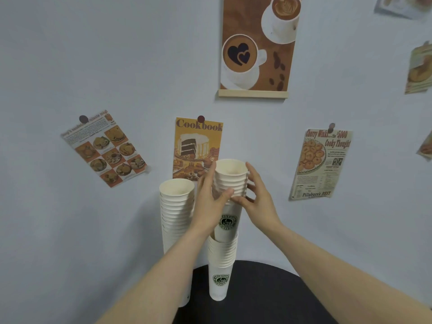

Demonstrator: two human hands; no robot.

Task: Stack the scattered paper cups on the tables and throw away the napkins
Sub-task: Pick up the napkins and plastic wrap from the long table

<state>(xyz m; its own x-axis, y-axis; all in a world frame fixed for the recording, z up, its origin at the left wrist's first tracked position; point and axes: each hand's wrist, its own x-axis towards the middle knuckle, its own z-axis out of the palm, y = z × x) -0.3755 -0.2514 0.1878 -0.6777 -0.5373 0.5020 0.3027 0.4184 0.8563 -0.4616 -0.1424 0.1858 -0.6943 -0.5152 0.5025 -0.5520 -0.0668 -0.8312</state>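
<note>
Two tall stacks of white paper cups stand on a dark round table (268, 293). The left stack (176, 206) stands by itself, partly behind my left forearm. The right lower stack (221, 265) carries a green logo. An upper bundle of nested cups (230, 181) sits with its bottom cup inside the top of that lower stack. My left hand (210, 202) grips the bundle from the left, thumb across its front. My right hand (257, 197) holds it from the right with curled fingers. No napkins are in view.
A pale blue wall rises right behind the table. Pinned on it are a cookbook poster (197, 146), a coffee picture (257, 45), a cookie advert (322, 162) and a food chart (105, 148). The table's curved edge ends close to the stacks.
</note>
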